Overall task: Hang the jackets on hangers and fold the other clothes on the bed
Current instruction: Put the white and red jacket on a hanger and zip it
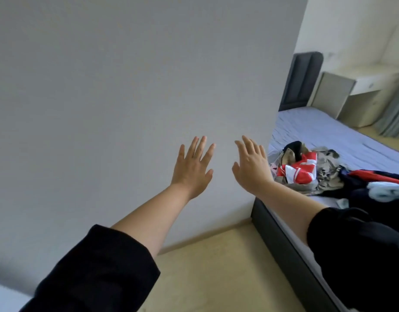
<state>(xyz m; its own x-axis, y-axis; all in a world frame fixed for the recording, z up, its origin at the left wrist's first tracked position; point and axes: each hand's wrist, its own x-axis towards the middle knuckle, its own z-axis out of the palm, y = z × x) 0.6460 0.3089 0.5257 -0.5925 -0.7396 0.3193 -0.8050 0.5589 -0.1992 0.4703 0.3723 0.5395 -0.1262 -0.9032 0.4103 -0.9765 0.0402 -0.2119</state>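
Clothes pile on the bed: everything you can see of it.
The clothes pile is a loose, crumpled heap of soft fabric lying on the lavender sheet of the bed, at the end away from the headboard. It mixes a red-and-white garment, beige-grey cloth, a black piece on top, a dark navy item with a red stripe and a pale blue piece; the frame's right edge cuts it off. Nothing looks folded. The open right hand overlaps it in view and grips none of it.

Big plain grey wall up close, beige floor under it, and a pale cabinet next to grey curtains way back.
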